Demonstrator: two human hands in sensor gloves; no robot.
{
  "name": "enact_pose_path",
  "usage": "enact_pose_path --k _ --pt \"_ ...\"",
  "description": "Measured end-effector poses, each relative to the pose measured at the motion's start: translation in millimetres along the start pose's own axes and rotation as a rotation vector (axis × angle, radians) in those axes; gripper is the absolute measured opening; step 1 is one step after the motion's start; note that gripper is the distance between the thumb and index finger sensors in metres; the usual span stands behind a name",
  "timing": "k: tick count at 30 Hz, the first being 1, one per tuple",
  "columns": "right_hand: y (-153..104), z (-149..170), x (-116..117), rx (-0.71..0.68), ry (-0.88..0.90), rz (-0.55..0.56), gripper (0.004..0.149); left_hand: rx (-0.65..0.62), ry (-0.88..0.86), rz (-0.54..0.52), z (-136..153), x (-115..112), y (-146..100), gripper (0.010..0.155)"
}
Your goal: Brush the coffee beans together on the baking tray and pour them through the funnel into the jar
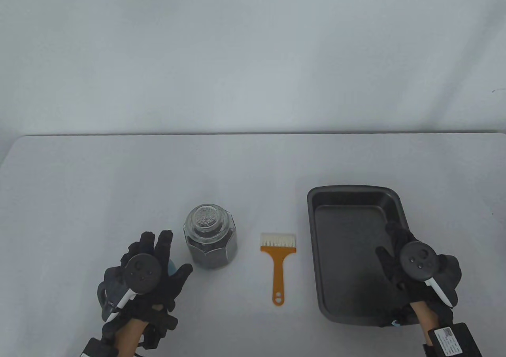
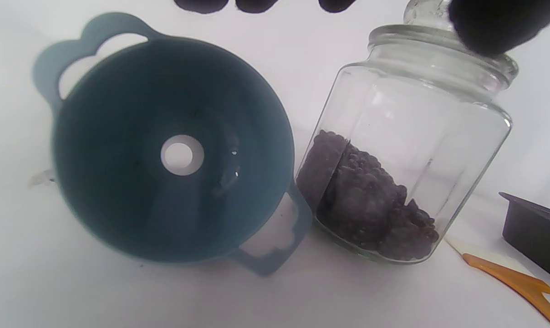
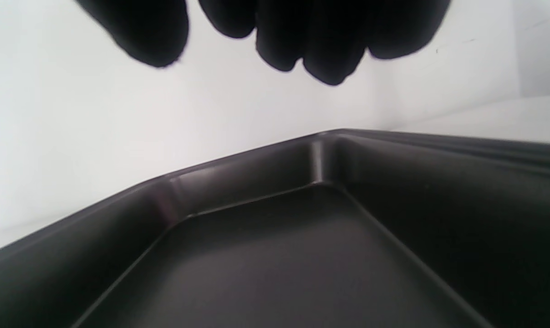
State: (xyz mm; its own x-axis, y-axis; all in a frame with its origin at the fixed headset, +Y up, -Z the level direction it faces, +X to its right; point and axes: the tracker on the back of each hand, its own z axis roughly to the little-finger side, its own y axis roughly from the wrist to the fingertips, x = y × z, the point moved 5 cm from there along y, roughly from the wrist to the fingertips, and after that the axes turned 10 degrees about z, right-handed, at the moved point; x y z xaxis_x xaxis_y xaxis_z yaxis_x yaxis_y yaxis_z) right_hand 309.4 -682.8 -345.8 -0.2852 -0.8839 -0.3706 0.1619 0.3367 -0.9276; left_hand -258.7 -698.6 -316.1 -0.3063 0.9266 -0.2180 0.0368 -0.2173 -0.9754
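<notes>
Step in hand: judging by how things lie, the task looks finished or nearly so. The baking tray point(image 1: 316, 199) shows a bare dark floor in both the table view and the right wrist view, with no beans on it that I can see.
Coffee beans: the coffee beans point(image 2: 366, 200) sit in the bottom of the glass jar point(image 1: 210, 238), filling roughly the lower third.
Jar: it stands upright on the counter point(image 1: 253, 163) with its glass lid point(image 1: 205, 218) on, left of centre.
Funnel: the blue funnel point(image 2: 175, 150) rests on the counter just beside the jar, wide mouth up towards the wrist camera, not seated in the jar. In the table view only a sliver of blue shows beneath the left hand.
Brush: the orange-handled brush point(image 1: 277, 266) lies flat between jar and tray, bristles pointing away from the person, touched by neither hand.
Left hand: the left hand point(image 1: 146, 278) hovers over the funnel, fingers spread and relaxed, holding nothing.
Right hand: the right hand point(image 1: 415, 270) sits over the tray's near right part, fingers loosely bent, gripping nothing that I can see; whether it touches the tray I cannot tell.
Next move: I judge that little remains, at most drawing both hands back from the 4 items.
</notes>
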Motion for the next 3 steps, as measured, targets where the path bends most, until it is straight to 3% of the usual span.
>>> enact_pose_path --k 3 --pt "-0.7 3.4 -0.3 0.011 0.014 -0.004 0.064 0.003 -0.004 0.024 3.3 -4.8 -0.4 0.09"
